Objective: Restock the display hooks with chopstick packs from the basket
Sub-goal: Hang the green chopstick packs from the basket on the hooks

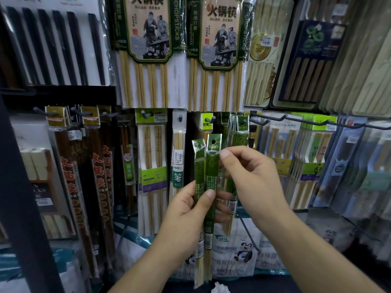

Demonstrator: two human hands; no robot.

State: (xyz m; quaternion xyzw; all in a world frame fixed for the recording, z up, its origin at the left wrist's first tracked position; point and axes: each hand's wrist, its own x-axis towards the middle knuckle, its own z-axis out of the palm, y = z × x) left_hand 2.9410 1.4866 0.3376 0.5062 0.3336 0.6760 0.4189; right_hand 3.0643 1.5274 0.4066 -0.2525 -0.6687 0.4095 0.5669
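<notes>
Presently we note two packs (208, 166) upright, long axis vertical; left hand (188, 208) curls its fingers (210, 193) round their middle; right hand (254, 178) pinches the front pack's top; its hole (213, 141) lies below-left of the hook (243, 122), right hand nearer.

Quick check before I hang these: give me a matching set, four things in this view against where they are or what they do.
1. left hand
2. right hand
3. black chopsticks
4. panda bag

A. upper left of the display
B. low down, behind the held packs
C. grips two green packs at mid-length
D. pinches a pack near its top

Pairs: 1-C, 2-D, 3-A, 4-B
</notes>
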